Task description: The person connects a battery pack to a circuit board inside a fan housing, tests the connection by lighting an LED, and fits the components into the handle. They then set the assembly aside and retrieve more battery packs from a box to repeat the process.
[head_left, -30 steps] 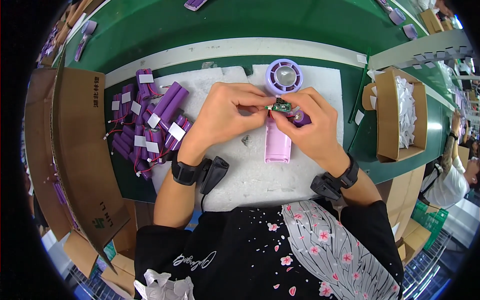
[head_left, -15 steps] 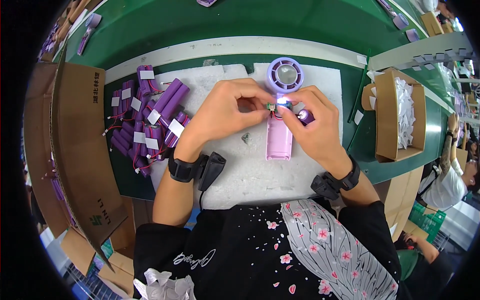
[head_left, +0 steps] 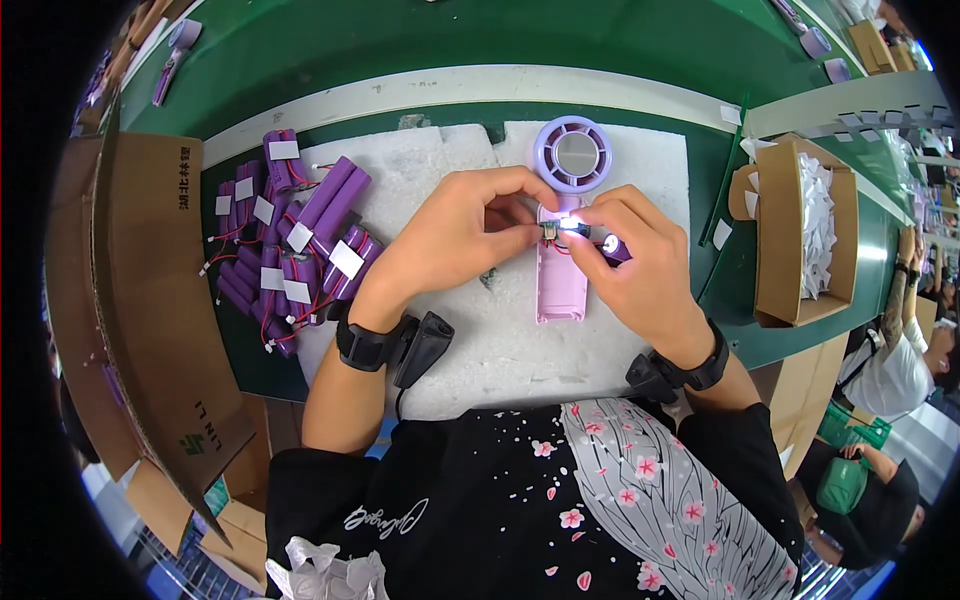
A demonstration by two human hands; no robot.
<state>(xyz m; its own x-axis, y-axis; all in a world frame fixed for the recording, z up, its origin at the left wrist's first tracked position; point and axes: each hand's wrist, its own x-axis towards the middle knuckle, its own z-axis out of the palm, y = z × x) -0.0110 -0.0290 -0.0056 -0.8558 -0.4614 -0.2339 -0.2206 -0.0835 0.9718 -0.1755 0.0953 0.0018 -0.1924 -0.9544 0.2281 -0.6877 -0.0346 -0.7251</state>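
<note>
A pink handheld fan shell (head_left: pixel 560 285) with a lilac round head (head_left: pixel 573 153) lies on the white foam pad (head_left: pixel 500 340). Over the top of its handle, my left hand (head_left: pixel 455 235) and my right hand (head_left: pixel 630 265) pinch a small green circuit board (head_left: pixel 552 232) between their fingertips. A tiny light glows at the board's right end. My right hand also holds a purple cylindrical battery (head_left: pixel 615 247), mostly hidden under the fingers. Thin red wires run from the board into the handle.
A pile of several purple batteries (head_left: pixel 295 245) with white labels and red wires lies left of the pad. An open cardboard box (head_left: pixel 150 290) stands at far left. A box of white pieces (head_left: pixel 805 235) sits at right. Another person (head_left: pixel 900 350) is at the right edge.
The hands lowered slightly onto the top of the pink handle, fingers closed tighter around the small board, and a light now glows at its end.
</note>
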